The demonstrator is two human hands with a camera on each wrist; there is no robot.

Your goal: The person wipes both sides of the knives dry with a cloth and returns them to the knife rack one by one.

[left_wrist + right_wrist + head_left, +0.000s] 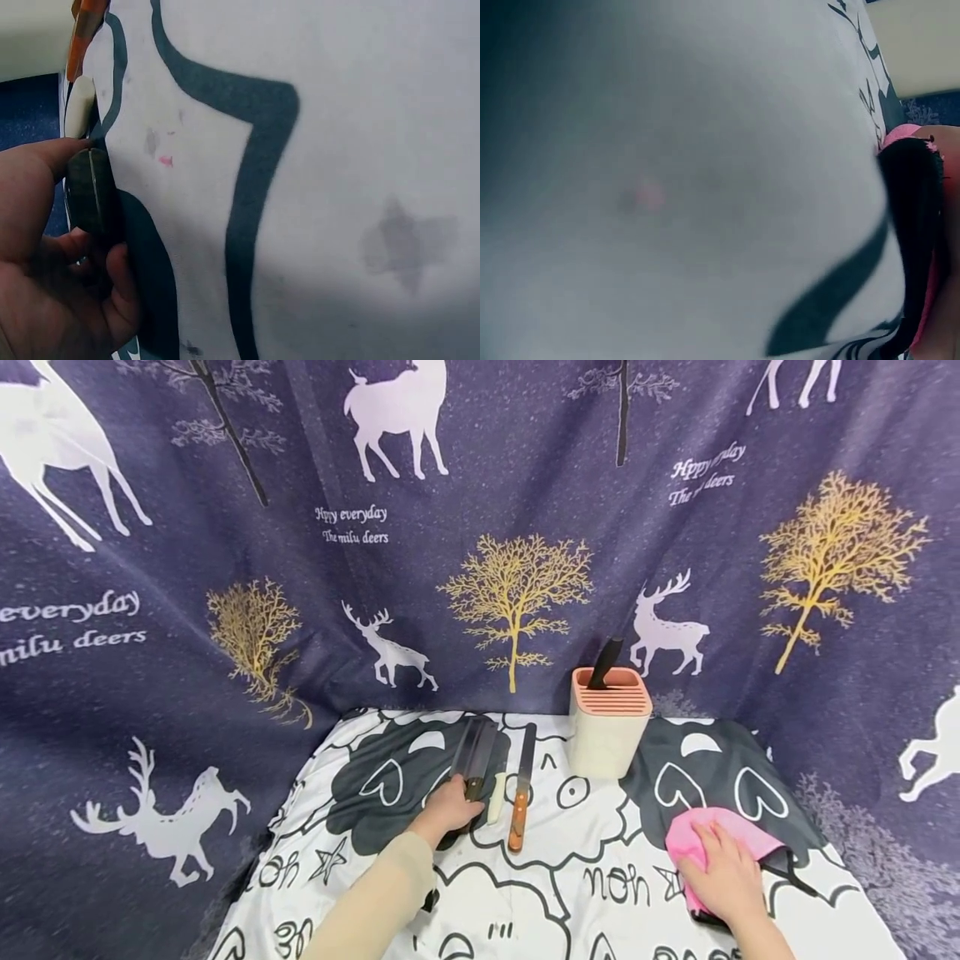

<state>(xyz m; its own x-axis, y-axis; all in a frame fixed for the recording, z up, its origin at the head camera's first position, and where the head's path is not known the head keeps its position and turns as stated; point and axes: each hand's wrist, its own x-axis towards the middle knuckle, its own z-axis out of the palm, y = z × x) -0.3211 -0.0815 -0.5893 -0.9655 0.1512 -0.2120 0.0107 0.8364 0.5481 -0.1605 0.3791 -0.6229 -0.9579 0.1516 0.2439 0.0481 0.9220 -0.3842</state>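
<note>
"On the printed sheet (517, 914), toward its left side, what is that in your left hand (450, 807)?"

"A broad-bladed cleaver (472, 752). I grip its dark handle (93, 191) between thumb and fingers, with the blade pointing away from me."

"Is it lifted or lying flat?"

"I cannot tell. It is over a dark patch of the print, at or near the surface."

"And beside it?"

"Just to the right lies a cream-handled knife (497, 797), then a wooden-handled knife (518, 822), its handle orange-brown. Both have their handles toward me."

"What about your right hand (725, 870)?"

"It is well apart from the left, on the right side of the sheet, resting over a pink cloth (742, 827). Something black (782, 862) sticks out from under that cloth. Whether my fingers curl round the cloth or only press it, I cannot tell."

"What stands farther back?"

"A cream knife block (603, 745) with a coral slotted top, upright near the dark curtain (525, 485) of deer and trees. One black-handled knife (607, 662) leans in it, its handle tilted to the right."
</note>
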